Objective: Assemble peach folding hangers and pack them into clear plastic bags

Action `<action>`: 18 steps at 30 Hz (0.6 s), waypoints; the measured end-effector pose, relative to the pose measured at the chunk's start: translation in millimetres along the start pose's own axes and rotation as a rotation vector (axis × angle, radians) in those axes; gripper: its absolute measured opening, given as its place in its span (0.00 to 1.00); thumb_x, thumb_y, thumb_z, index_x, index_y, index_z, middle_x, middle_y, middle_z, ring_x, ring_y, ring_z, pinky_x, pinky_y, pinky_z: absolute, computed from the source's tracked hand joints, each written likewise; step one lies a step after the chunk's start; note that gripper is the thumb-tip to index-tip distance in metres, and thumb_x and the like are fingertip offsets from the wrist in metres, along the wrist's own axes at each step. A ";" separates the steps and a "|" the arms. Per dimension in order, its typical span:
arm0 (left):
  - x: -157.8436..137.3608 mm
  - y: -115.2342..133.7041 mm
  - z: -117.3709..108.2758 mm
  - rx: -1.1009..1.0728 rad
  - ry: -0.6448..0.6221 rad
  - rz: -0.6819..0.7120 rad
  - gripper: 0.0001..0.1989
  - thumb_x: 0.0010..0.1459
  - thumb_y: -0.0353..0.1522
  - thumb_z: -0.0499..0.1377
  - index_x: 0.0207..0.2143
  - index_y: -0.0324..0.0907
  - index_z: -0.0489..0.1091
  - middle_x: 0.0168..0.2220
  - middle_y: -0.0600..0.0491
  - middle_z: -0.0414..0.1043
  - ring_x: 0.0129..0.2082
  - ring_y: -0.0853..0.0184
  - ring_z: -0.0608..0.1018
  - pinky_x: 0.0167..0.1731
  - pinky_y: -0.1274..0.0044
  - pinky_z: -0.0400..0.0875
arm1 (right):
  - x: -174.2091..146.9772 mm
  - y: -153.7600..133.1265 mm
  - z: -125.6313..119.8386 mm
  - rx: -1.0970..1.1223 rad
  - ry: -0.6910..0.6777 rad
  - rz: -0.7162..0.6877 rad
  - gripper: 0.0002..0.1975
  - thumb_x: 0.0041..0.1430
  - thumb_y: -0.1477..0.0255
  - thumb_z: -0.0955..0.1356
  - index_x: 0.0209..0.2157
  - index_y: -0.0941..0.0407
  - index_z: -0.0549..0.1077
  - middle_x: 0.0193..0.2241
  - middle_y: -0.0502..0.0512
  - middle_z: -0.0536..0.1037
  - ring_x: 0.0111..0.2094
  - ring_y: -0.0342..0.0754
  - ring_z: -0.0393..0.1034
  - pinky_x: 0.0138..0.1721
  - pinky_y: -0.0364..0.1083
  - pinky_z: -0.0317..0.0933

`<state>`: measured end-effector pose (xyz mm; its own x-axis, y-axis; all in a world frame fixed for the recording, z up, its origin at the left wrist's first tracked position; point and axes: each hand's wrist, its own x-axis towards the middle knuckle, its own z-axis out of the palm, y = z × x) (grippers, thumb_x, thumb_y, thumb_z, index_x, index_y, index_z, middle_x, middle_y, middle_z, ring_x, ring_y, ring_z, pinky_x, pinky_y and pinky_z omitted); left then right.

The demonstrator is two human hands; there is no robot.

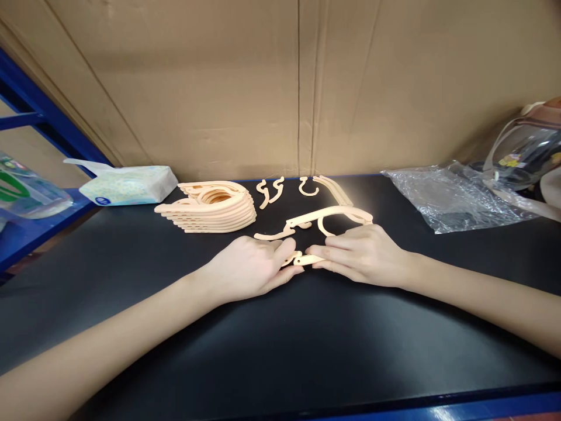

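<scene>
A cream plastic folding hanger [333,213] lies partly assembled between my hands, its long curved arm arching above the black table. My right hand [366,257] is closed around the near arm of the hanger, whose pale end sticks out past the fingers. My left hand [248,269] pinches a small cream hanger end piece [290,258] between thumb and fingers, right beside that end. Whether the two parts are joined there I cannot tell. Just beyond my left fingers, another curved end piece [274,236] meets the far arm. The left palm's inside is hidden.
A stack of folded cream hangers [245,217] stands behind my left hand. Loose small curved pieces [277,190], a hook [309,188] and several slim arms [335,191] lie at the back. A tissue pack [131,185] is left; a clear plastic bag [442,199] and transparent bottle [532,146] are right.
</scene>
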<state>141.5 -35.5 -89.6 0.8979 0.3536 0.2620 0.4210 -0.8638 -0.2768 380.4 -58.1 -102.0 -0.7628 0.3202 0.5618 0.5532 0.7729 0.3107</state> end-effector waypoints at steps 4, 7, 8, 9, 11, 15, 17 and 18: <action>0.4 -0.1 -1.5 0.044 0.038 0.021 0.18 0.70 0.39 0.38 0.29 0.42 0.56 0.20 0.57 0.67 0.17 0.70 0.71 0.16 0.78 0.53 | 0.4 -0.3 0.4 0.024 -0.011 0.013 0.15 0.68 0.66 0.61 0.42 0.56 0.77 0.21 0.45 0.74 0.18 0.38 0.62 0.20 0.42 0.51; 0.4 -0.9 -2.4 0.057 0.050 0.021 0.19 0.70 0.39 0.37 0.29 0.42 0.55 0.21 0.57 0.67 0.17 0.70 0.72 0.16 0.78 0.53 | -1.0 0.7 1.9 0.091 -0.008 0.052 0.15 0.68 0.67 0.61 0.42 0.56 0.77 0.23 0.47 0.76 0.20 0.38 0.67 0.22 0.41 0.52; 0.5 -1.1 -2.5 0.056 0.058 0.022 0.19 0.71 0.39 0.36 0.29 0.42 0.55 0.21 0.57 0.66 0.17 0.70 0.71 0.16 0.78 0.53 | -1.6 1.1 2.3 0.121 -0.008 0.068 0.14 0.68 0.67 0.61 0.42 0.56 0.77 0.23 0.47 0.77 0.21 0.38 0.68 0.22 0.41 0.52; 0.5 -1.3 -2.6 0.055 0.066 0.023 0.20 0.71 0.40 0.35 0.29 0.42 0.55 0.20 0.58 0.66 0.16 0.71 0.71 0.15 0.78 0.52 | -2.0 1.5 2.7 0.149 -0.008 0.082 0.14 0.68 0.67 0.61 0.42 0.56 0.77 0.24 0.47 0.77 0.22 0.38 0.69 0.22 0.41 0.52; 0.5 -1.4 -2.3 0.048 0.074 0.025 0.21 0.71 0.40 0.34 0.29 0.42 0.55 0.19 0.58 0.64 0.14 0.71 0.69 0.15 0.78 0.52 | -2.8 1.9 3.2 0.191 -0.011 0.104 0.14 0.68 0.67 0.61 0.42 0.55 0.77 0.25 0.47 0.78 0.23 0.38 0.70 0.23 0.41 0.52; 0.5 -0.9 -1.2 0.032 0.047 0.014 0.21 0.71 0.39 0.33 0.29 0.42 0.55 0.18 0.58 0.63 0.14 0.71 0.68 0.14 0.79 0.51 | -3.1 2.0 3.2 0.212 -0.014 0.116 0.14 0.68 0.67 0.61 0.42 0.55 0.77 0.27 0.48 0.79 0.24 0.39 0.70 0.25 0.41 0.54; 0.6 -0.6 -0.7 0.028 0.035 0.014 0.21 0.71 0.39 0.33 0.28 0.42 0.55 0.18 0.58 0.63 0.14 0.71 0.68 0.14 0.79 0.51 | -3.3 2.2 3.4 0.221 -0.012 0.117 0.14 0.68 0.68 0.61 0.42 0.55 0.77 0.26 0.48 0.79 0.24 0.39 0.71 0.26 0.40 0.55; 0.6 -0.4 -0.5 0.030 0.033 0.015 0.21 0.71 0.39 0.34 0.28 0.42 0.55 0.18 0.58 0.63 0.14 0.71 0.68 0.14 0.79 0.51 | -3.4 2.4 3.6 0.227 -0.012 0.117 0.13 0.68 0.68 0.61 0.42 0.55 0.77 0.26 0.47 0.79 0.24 0.39 0.71 0.26 0.40 0.55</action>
<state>141.7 -35.1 -88.8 0.8998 0.3277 0.2881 0.4111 -0.8579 -0.3082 383.1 -55.4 -106.0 -0.7028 0.4201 0.5741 0.5495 0.8331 0.0630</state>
